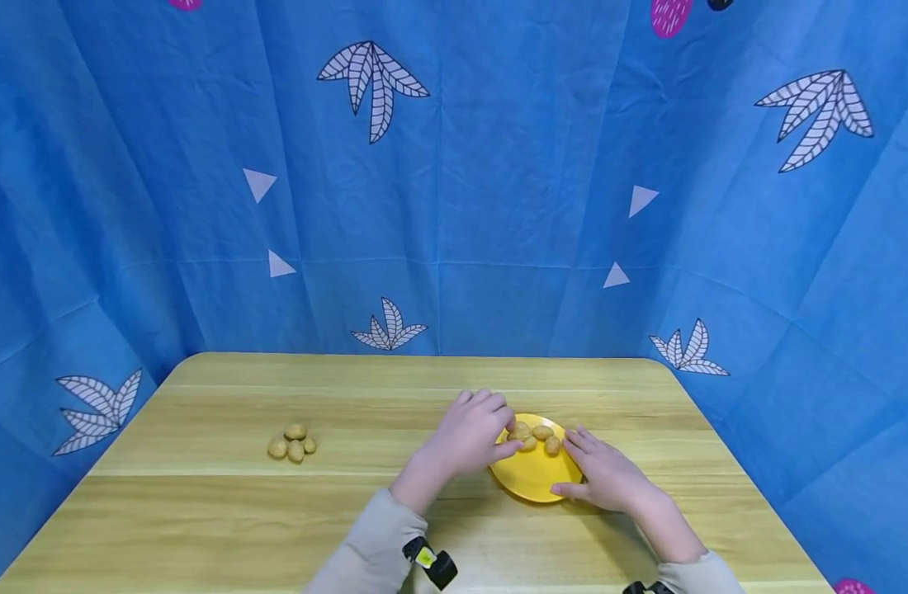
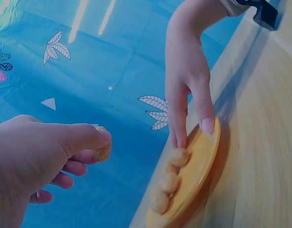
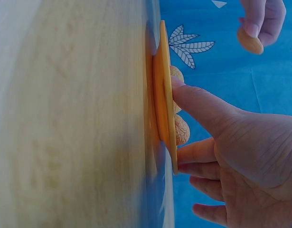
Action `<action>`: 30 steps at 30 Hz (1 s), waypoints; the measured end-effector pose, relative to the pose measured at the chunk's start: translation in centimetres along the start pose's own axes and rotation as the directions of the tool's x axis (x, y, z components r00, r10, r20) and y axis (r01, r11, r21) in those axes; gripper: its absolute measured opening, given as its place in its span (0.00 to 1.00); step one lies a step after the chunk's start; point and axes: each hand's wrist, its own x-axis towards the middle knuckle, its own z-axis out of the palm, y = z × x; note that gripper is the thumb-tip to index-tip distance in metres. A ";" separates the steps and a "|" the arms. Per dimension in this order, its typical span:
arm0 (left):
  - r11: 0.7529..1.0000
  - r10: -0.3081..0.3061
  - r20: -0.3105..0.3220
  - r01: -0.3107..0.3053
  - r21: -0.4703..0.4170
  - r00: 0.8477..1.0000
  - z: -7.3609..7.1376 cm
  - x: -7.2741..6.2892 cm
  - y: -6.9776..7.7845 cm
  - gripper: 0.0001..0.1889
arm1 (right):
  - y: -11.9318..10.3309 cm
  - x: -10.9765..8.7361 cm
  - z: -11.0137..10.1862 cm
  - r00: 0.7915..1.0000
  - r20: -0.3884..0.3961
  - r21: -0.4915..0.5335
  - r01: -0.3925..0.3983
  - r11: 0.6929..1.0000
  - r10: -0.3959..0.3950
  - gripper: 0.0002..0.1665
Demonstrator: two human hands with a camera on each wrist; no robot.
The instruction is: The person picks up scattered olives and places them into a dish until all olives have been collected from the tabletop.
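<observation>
In the left wrist view, my left hand [image 2: 46,164] pinches a small tan lump [image 2: 102,151], walnut-like in size, between thumb and fingers. In the head view this left hand [image 1: 472,433] is over the left edge of a yellow plate [image 1: 532,478]. Several similar rough-skinned lumps [image 1: 542,432] lie toward the plate's far side. My right hand [image 1: 610,474] rests at the plate's right rim, its fingers extended and the thumb apart from them. The right wrist view shows its thumb [image 3: 193,97] over the plate and its fingertips touching the rim.
A group of several tan lumps [image 1: 295,451] lies on the left part of the wooden table [image 1: 164,520]. Blue cloth [image 1: 498,190] with leaf prints hangs behind and beside the table. Dark straps [image 1: 429,561] sit around both wrists.
</observation>
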 end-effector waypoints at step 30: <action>0.977 -0.181 0.069 0.187 -0.099 0.981 5.1 1.9 1.8 0.13 | -0.1 -0.1 0.0 0.999 -0.029 -0.019 0.022 1.000 -0.023 0.49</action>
